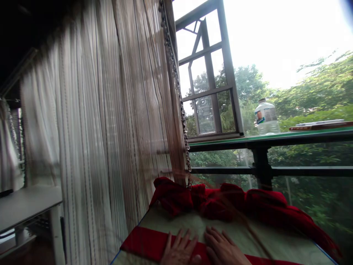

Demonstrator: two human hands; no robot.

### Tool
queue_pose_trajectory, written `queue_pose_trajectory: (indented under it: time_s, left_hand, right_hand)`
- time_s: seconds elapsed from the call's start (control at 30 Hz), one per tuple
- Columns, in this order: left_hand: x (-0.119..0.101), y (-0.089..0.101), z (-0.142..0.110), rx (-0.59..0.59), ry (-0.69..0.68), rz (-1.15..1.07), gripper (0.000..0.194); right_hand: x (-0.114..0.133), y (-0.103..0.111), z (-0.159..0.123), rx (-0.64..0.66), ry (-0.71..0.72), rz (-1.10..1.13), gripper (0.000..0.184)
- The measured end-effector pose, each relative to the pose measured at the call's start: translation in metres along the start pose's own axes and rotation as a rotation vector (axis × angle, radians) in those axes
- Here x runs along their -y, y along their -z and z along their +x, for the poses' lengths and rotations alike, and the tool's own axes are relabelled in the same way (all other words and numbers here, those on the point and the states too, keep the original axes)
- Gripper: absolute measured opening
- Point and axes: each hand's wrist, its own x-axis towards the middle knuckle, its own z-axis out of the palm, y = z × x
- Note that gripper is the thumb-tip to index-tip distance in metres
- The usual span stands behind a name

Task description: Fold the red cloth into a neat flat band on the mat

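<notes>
Both of my hands lie on a strip of red cloth (pixel 146 241) that runs across a pale-topped board (pixel 278 239) with blue edges. My left hand (pixel 179 250) rests flat with its fingers spread. Close beside it on the right, my right hand (pixel 223 246) is laid palm down, fingers stretched out and angled to the left. Beyond the hands, a bunched heap of red cloth (pixel 217 202) spreads along the far side of the board and hangs over its right side. The wrists are cut off by the lower frame edge.
A long striped curtain (pixel 110 110) hangs to the left and behind the board. A green ledge (pixel 311 132) with dark railing carries a clear plastic bottle (pixel 267 117) and a flat brown item (pixel 317 126). An open window frame (pixel 228 73) stands above. At left is a white table (pixel 33 202).
</notes>
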Motion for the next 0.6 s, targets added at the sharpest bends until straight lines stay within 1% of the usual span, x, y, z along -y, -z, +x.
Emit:
queue_pose_trajectory:
  time_s: [0.1, 0.2, 0.27, 0.37, 0.43, 0.47, 0.5, 0.53, 0.6]
  left_hand:
    - [0.035, 0.025, -0.023, -0.047, 0.088, 0.045, 0.056]
    - [0.074, 0.049, -0.046, -0.088, 0.187, 0.122, 0.055]
    - [0.104, 0.062, -0.057, -0.078, 0.238, 0.165, 0.053]
    - [0.148, 0.075, -0.068, -0.037, 0.380, 0.215, 0.057]
    - [0.167, 0.082, -0.072, -0.015, 0.422, 0.231, 0.057]
    - [0.171, 0.085, -0.072, -0.017, 0.432, 0.242, 0.057]
    - [0.170, 0.087, -0.071, -0.031, 0.441, 0.257, 0.058]
    - [0.165, 0.088, -0.069, -0.061, 0.448, 0.274, 0.059]
    - [0.141, 0.081, -0.059, -0.140, 0.428, 0.295, 0.064]
  right_hand:
    - [-0.005, -0.003, 0.001, 0.045, -0.017, 0.006, 0.049]
    - [-0.011, -0.002, 0.002, 0.080, -0.006, 0.021, 0.049]
    - [-0.014, -0.002, 0.003, 0.093, -0.001, 0.030, 0.050]
    - [-0.015, -0.003, 0.004, 0.094, -0.007, 0.043, 0.050]
    - [-0.014, -0.004, 0.005, 0.088, -0.015, 0.048, 0.050]
    - [-0.014, -0.005, 0.006, 0.083, -0.019, 0.050, 0.049]
    - [-0.013, -0.005, 0.006, 0.079, -0.021, 0.052, 0.048]
    - [-0.013, -0.005, 0.006, 0.073, -0.021, 0.053, 0.048]
    - [-0.015, -0.006, 0.006, 0.057, -0.019, 0.051, 0.047]
